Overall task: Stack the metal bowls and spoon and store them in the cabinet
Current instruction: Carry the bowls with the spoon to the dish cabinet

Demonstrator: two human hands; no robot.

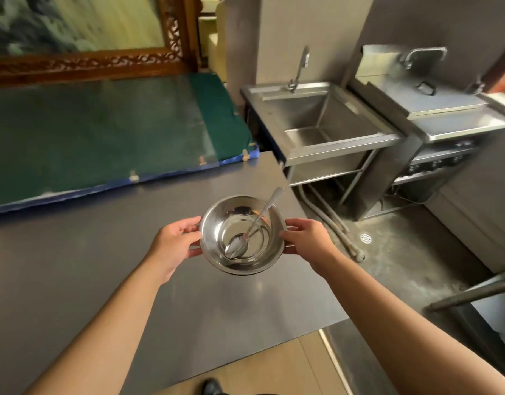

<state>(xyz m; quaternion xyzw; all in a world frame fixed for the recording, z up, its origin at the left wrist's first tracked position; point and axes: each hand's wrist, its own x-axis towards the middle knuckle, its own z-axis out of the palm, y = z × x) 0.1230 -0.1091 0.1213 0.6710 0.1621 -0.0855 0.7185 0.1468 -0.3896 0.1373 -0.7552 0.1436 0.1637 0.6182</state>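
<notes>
A stack of shiny metal bowls (217, 223) is held in the air over the right part of a grey table (74, 266). A metal spoon (250, 232) lies inside the top bowl, its handle sticking out over the far right rim. My left hand (174, 243) grips the stack's left rim. My right hand (305, 240) grips the right rim. A second rim shows under the top bowl at the front. No cabinet is in view.
A steel sink (319, 121) with a tap stands beyond the table to the right. Right of it is a steel cooker unit (445, 109) with a lidded box. A green glass-covered panel (103, 132) lies at the table's far side. Pipes and a floor drain (365, 238) lie below right.
</notes>
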